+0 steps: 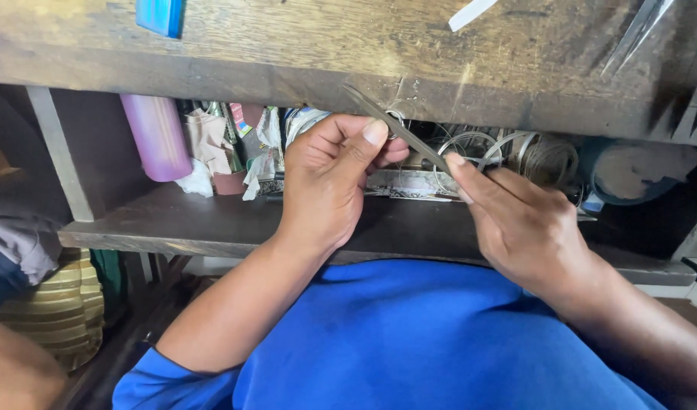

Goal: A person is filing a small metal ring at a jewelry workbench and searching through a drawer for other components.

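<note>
The left hand (329, 178) pinches a small wire ring (395, 121) between thumb and curled fingers, held against the front edge of the wooden worktop (303, 45). The right hand (519, 220) grips a slim metal file (398, 130), its blade laid across the ring; the work looks midway, with the ring not yet set down. On the shelf (173, 220) below stand a pink cylindrical container (157, 137), crumpled coloured paper packets (246, 144) and wire coils (515, 152). A blue flat object (160, 15) lies on top.
</note>
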